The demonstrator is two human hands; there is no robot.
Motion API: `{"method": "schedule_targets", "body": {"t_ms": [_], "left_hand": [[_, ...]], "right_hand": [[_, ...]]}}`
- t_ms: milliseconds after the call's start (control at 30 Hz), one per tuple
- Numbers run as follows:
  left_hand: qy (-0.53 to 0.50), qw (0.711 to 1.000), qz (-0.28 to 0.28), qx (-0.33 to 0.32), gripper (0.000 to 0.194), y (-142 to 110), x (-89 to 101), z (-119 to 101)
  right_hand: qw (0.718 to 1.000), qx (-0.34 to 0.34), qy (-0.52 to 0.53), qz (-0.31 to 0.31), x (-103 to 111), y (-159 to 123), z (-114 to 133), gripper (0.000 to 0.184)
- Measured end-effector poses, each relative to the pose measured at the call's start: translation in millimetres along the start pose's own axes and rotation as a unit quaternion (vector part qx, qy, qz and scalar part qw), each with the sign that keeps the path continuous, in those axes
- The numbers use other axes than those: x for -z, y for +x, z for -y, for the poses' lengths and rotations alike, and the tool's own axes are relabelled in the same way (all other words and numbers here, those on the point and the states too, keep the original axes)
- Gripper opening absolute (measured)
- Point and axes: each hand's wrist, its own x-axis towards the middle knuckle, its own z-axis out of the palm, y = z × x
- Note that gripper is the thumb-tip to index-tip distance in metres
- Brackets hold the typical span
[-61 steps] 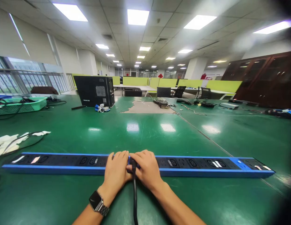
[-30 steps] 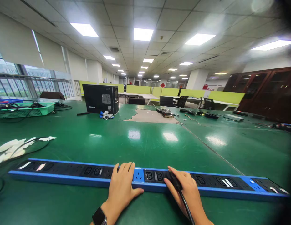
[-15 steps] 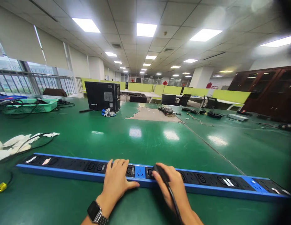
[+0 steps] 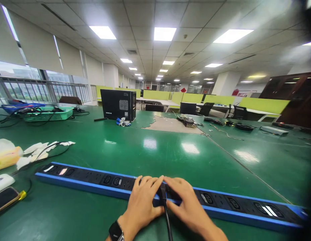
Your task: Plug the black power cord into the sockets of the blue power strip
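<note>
A long blue-edged black power strip [image 4: 87, 187] lies across the table in front of me, slightly aslant, with rows of sockets along its top. My left hand [image 4: 145, 202] spans its middle, fingers over the far edge and thumb along the near side. Between my hands is a black power plug [image 4: 162, 191], its black cable [image 4: 167, 217] running down toward me. My right hand [image 4: 188, 204] is curled around the plug's right side, with the index fingertip by its top. The plug's front end and the socket under it are hidden by my fingers.
On the left are a phone [image 4: 6, 199], a white item [image 4: 3, 182], white gloves [image 4: 36, 152] with a thin cable, and a green basket [image 4: 48, 115] of cables. A black computer case [image 4: 119, 105] stands farther back beside blue-white gloves [image 4: 123, 122]. Several parts lie back right.
My right hand has brought the plug leftward along the strip to beside my left hand. The fingertips of both hands now meet around it. The view has turned right, showing the phone.
</note>
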Motion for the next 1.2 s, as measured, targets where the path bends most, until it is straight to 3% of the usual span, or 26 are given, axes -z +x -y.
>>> {"method": "schedule_targets", "body": {"t_ms": [100,167,267,333,400,500,700,767,867,933,1033,1200], "left_hand": [[-0.028,0.998,-0.058,0.006,0.041,4.7,-8.9,-6.8],[-0.051,0.990,-0.131,0.008,0.024,4.9,-6.2,-4.2],[-0.060,0.963,-0.260,0.022,0.027,-6.1,15.2,16.1],[-0.025,0.955,-0.287,0.063,0.031,-19.5,32.6,37.7],[0.008,0.966,-0.247,0.079,0.031,-32.8,43.7,58.9],[0.042,0.980,-0.181,0.078,0.030,-43.0,45.7,78.6],[0.072,0.992,-0.088,0.047,0.029,-38.5,46.5,88.1],[0.057,0.993,-0.104,0.029,0.028,-39.0,49.0,87.6],[0.017,0.976,-0.216,0.028,0.030,-38.8,45.3,72.9],[-0.005,0.970,-0.243,0.015,0.030,-33.6,35.7,52.7],[-0.030,0.987,-0.156,-0.021,0.027,-17.1,14.3,19.9],[-0.026,0.997,-0.067,0.034,0.028,7.2,-7.6,-4.7]], "right_hand": [[0.999,-0.027,-0.008,0.039,7.7,-1.6,-13.8,0.056],[0.998,-0.039,-0.023,0.050,8.2,-2.2,-15.7,0.058],[0.997,-0.047,-0.032,0.054,6.8,-2.8,-12.7,0.062],[0.996,-0.051,-0.034,0.057,6.6,-3.0,-11.1,0.061],[0.996,-0.055,-0.037,0.061,6.8,-2.9,-10.9,0.062],[0.996,-0.054,-0.037,0.063,7.1,-2.8,-11.9,0.062],[0.996,-0.052,-0.031,0.060,9.5,-3.5,-9.7,0.062],[0.996,-0.053,-0.028,0.060,10.9,-3.4,-8.3,0.063],[0.997,-0.057,-0.026,0.052,11.9,-3.0,-7.5,0.064],[0.997,-0.055,-0.023,0.046,11.7,-2.6,-7.7,0.065],[0.997,-0.056,-0.021,0.044,10.6,-2.1,-7.7,0.065],[0.998,-0.055,-0.010,0.038,9.5,-2.3,-5.7,0.064]]}}
